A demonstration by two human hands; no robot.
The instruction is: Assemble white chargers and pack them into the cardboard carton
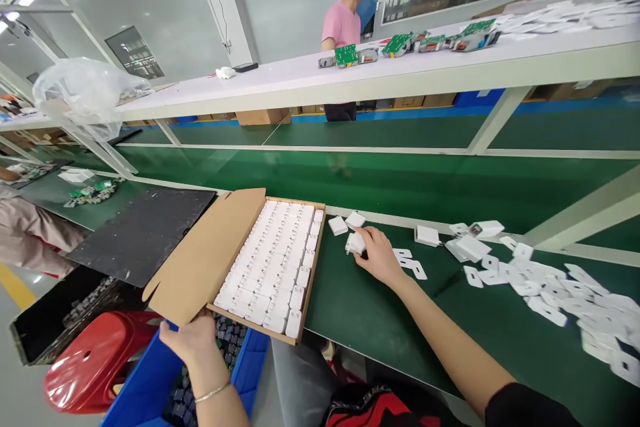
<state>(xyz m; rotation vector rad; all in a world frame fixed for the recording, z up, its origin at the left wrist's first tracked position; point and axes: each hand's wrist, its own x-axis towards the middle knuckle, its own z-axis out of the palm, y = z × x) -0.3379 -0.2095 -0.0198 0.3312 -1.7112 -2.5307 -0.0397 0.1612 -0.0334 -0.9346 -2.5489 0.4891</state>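
Note:
An open cardboard box [200, 260] lies on the green bench, packed with rows of small white plastic parts [275, 260]. My left hand [193, 340] grips the box's near corner from below, fingers curled. My right hand [377, 255] reaches across the bench and closes on a white plastic part [355, 243] just right of the box. Two more white parts [346, 223] lie beside it.
A heap of white covers [555, 287] spreads over the right of the bench. A black mat [143, 230] lies left of the box. Below are a red stool [95, 363] and blue bin [150, 380]. A person in pink [343, 23] stands behind the upper shelf [310, 80] with green circuit boards [400, 45].

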